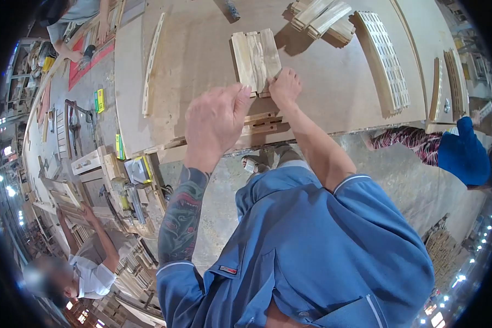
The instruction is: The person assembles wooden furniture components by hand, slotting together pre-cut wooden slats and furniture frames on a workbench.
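A small stack of pale wooden slats (255, 57) lies on the worktable in front of me. At its near left corner is my left hand (216, 117), fingers curled and thumb against the slat ends. My right hand (286, 87) is closed at the near right corner, its fingertips pressed to the slats. Just below, by the table's front edge, lie some slotted wooden strips (262, 123). The undersides of both hands are hidden.
On the worktable (197, 54) lie a crossed pile of slats (325, 19), a row of slotted strips (385, 60) and one long strip (153, 65). Co-workers are at the upper left, lower left and right. Clamps (74, 126) and yellow-green boxes (99, 101) sit leftward.
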`<state>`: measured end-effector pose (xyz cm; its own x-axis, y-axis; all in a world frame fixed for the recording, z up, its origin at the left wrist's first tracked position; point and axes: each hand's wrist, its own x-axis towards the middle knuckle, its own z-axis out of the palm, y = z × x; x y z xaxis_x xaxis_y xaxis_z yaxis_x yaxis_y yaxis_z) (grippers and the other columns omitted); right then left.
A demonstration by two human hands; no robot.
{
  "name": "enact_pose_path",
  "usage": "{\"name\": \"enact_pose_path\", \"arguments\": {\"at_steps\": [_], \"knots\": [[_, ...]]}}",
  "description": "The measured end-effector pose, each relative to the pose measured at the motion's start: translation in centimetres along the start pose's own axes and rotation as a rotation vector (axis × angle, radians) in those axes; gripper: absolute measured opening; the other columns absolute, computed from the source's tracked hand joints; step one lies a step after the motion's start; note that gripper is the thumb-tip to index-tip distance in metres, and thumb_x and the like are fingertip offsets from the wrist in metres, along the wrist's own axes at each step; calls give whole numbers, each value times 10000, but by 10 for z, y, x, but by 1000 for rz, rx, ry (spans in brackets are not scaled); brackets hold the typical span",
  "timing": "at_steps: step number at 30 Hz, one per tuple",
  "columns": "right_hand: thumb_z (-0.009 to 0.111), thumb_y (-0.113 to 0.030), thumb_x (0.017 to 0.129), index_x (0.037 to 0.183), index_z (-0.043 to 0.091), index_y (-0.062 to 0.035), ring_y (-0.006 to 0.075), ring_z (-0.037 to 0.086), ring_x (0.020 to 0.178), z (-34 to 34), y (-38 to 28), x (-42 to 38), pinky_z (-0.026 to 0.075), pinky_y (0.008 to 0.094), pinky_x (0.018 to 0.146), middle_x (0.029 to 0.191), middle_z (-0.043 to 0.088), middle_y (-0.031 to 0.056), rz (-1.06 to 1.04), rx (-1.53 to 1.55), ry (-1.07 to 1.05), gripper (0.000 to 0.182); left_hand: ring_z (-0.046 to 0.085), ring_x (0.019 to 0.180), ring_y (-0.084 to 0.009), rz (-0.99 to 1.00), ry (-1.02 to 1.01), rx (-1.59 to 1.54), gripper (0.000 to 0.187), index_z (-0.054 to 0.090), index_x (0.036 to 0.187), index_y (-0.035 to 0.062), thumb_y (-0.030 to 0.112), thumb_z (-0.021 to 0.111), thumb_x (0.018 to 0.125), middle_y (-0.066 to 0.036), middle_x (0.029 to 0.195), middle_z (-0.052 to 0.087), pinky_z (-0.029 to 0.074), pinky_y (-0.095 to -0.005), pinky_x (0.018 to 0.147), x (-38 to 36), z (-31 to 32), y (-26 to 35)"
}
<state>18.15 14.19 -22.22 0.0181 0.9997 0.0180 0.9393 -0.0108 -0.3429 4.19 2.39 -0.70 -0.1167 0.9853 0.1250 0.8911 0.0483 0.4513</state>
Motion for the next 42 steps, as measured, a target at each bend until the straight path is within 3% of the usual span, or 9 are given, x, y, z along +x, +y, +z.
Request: {"name": "enact_pose_path", "arguments": {"at_steps": [4,9,16,26,30,32,35,38,42], "knots": [[683,-363,889,1214,582,14,195,633,954,-30,24,18,480,350,864,1028,680,123,216,874,-587,508,660,894,-388,-75,-95,7,435,731,1042,93,436,467,1003,-181,954,700,516,-458,758,-1,-5,2],[654,-173,942,1082,663,51,137,650,907,-68,33,-46,533,310,774,997,707,102,-235,1279,-521,264,662,884,-377,-47,-72,-27,440,734,1048,116,450,451,1003,-173,911,697,514,-460,745,-3,-3,-1],[702,-196,865,1115,695,-63,263,698,857,-89,22,-68,541,356,768,960,725,145,-477,575,-691,284,657,842,-392,-42,-86,-2,471,728,1011,112,476,429,1003,-174,863,690,512,-467,730,-4,0,-5],[638,-117,848,1096,681,-113,393,655,921,-73,30,-83,520,478,776,985,701,177,-685,387,-539,252,660,858,-386,-22,-67,-40,487,717,1025,83,496,461,992,-175,880,696,515,-457,730,-1,-1,-2],[674,-154,826,1293,592,-129,409,556,1178,-68,30,-27,455,481,959,1221,628,219,-773,285,-776,475,668,834,-356,52,39,14,468,722,1016,87,493,492,979,-159,846,694,512,-448,701,-8,9,22],[665,-240,860,1380,514,-102,430,426,1313,-26,22,10,349,515,1067,1410,504,197,-819,223,-236,559,660,799,-313,-8,-78,17,427,722,1015,96,471,523,969,-121,829,681,504,-434,675,-12,15,27],[595,-379,917,1396,463,-90,452,334,1345,9,-55,17,276,589,1092,1469,391,158,-695,-164,-439,575,637,762,-290,17,-3,48,397,719,1016,97,450,548,959,-85,824,660,497,-426,660,-15,13,29],[618,-277,898,1368,473,-89,432,322,1344,56,-73,-4,302,544,1109,1404,404,163,-845,97,-225,527,627,762,-283,33,-27,62,381,719,1014,98,438,557,957,-65,847,657,497,-415,662,-15,15,26],[610,6,810,1385,458,-54,429,502,1220,20,-81,-2,474,453,993,1384,457,204,-839,325,-480,598,633,777,-286,48,-6,60,376,720,1016,98,433,562,956,-69,855,667,501,-418,660,-14,15,26]]}}
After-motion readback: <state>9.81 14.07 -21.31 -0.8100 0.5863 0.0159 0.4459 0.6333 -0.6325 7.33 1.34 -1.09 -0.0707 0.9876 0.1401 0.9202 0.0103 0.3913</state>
